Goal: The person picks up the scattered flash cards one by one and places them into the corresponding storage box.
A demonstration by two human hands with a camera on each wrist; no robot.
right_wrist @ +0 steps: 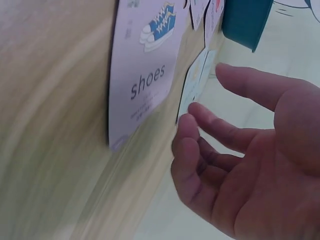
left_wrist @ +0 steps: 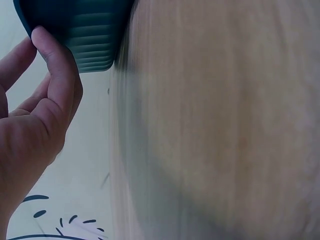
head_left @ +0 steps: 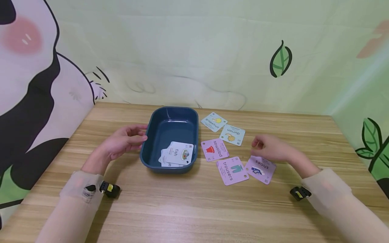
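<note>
From the head view I count five flashcards [head_left: 214,150] right of the blue bin [head_left: 170,130]; inside, one fish card [head_left: 177,152] overlaps others, too covered to count. The right hand [head_left: 271,148], relaxed and empty, hides a corner of the shoes card [head_left: 260,170]. Left wrist: the left hand [left_wrist: 37,117] touches the cropped bin, fingers loose. Right wrist: the shoes card runs off the top.
</note>
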